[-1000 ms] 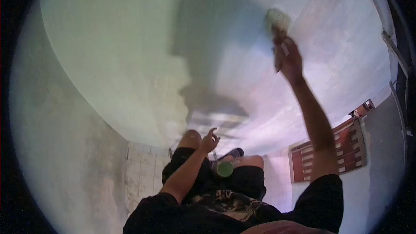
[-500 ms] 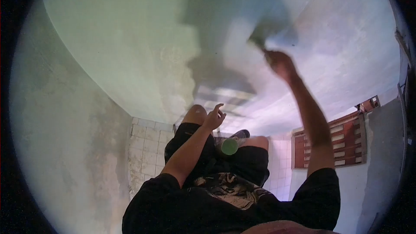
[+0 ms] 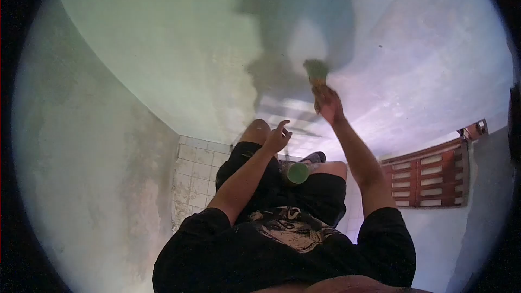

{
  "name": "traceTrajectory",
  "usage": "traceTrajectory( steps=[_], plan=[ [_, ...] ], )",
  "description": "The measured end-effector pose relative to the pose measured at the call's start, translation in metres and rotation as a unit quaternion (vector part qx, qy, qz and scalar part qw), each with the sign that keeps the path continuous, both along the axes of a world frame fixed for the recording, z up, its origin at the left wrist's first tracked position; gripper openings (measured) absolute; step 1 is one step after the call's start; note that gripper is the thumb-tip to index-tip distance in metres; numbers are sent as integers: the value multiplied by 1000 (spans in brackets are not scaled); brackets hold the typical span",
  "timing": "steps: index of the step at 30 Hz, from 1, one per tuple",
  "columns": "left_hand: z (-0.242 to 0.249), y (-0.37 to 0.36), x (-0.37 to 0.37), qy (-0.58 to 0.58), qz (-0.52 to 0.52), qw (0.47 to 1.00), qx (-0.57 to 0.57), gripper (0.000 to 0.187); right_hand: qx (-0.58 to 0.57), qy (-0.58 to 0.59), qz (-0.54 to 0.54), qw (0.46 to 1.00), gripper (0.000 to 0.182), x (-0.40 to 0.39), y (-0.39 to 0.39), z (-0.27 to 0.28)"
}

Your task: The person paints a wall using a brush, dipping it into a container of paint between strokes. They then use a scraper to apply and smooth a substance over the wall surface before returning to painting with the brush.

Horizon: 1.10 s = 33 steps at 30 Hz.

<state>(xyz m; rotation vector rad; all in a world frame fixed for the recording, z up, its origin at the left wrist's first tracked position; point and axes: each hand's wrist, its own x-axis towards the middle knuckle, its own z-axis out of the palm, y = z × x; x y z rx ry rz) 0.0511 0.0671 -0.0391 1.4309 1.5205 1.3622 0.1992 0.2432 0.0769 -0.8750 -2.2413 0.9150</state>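
Observation:
My right hand (image 3: 329,103) is closed round the handle of a paintbrush (image 3: 316,71). The brush's wide bristles look dark green and overlap the wall (image 3: 195,49) in front of me, which is pale green to the left and whiter to the right. Beside my left knee, my left hand (image 3: 278,138) hovers with nothing in it, its index finger stretched out and the others slightly curled. Between my thighs stands a small round container (image 3: 298,173) with green paint in it.
A brown slatted wooden frame (image 3: 426,176) sits in the wall on the right. Stained white tiles (image 3: 194,171) cover the floor at lower left. A bare, patchy grey wall (image 3: 92,157) rises on my left. Shadows of my head and arm fall across the wall ahead.
My right hand has brought the brush lower and to the left along the wall, its elbow now more bent. The left hand has barely moved, and the view has shifted slightly.

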Motion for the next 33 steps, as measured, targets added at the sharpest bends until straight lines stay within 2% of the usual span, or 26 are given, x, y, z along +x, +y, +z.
traceTrajectory(
  steps=[1,2,3,6,7,9,11,12,13,15,17,18,21,23,25,26,27,28,29,31,32,33],
  plan=[
    [4,-3,-1,-19,1,1000,5,47,455,-129,18,881,22,-1,-31,23],
    [6,-5,-4,21,-10,1000,-14,47,435,-93,3,896,26,0,-48,15],
    [17,-7,-6,-5,-19,999,-45,47,407,-70,-16,911,27,4,-56,-3],
    [18,-8,-4,10,-3,999,-33,46,287,-87,-84,950,23,27,-96,-16],
    [17,-6,-4,15,12,1000,-15,45,282,-85,-82,952,23,36,-107,-23],
    [9,0,0,25,28,999,-5,45,200,41,-153,967,24,51,-128,-39],
    [-4,4,1,41,15,999,-17,45,130,77,-216,965,21,66,-147,-56],
    [14,-1,0,49,-12,997,-55,45,91,111,-230,963,19,76,-154,-73],
    [13,-1,1,64,-27,997,-39,46,50,142,-246,958,17,88,-161,-90],
    [9,1,4,71,-59,994,-66,44,-124,166,-301,931,17,103,-168,-92],
    [11,-2,3,75,-77,992,-69,42,-81,193,-294,933,16,110,-162,-90],
    [11,-3,6,76,-91,991,-60,40,-79,230,-319,916,17,115,-151,-104],
    [12,-10,11,48,-86,993,-68,37,-169,263,-371,874,21,124,-135,-126],
    [19,-13,12,48,-112,988,-99,36,-188,306,-377,854,22,122,-126,-131],
    [30,-26,13,-148,-143,942,-266,37,-216,341,-382,831,23,120,-126,-138],
    [30,-35,11,-146,-151,948,-238,36,-243,347,-391,817,23,119,-124,-138],
    [35,-38,10,-140,-150,947,-249,36,-272,353,-398,802,24,118,-122,-136],
    [39,-43,9,-181,-148,928,-291,37,-304,308,-428,793,24,114,-128,-112],
    [40,-48,8,-220,-145,906,-332,38,-319,313,-427,786,24,118,-121,-131],
    [24,-53,5,-182,-167,915,-318,37,-334,340,-406,780,24,117,-123,-130],
    [10,-57,4,-210,-170,905,-329,37,-359,322,-417,770,24,116,-127,-119],
    [23,-58,6,-237,-175,894,-336,37,-357,331,-418,767,24,116,-128,-122]
  ],
)
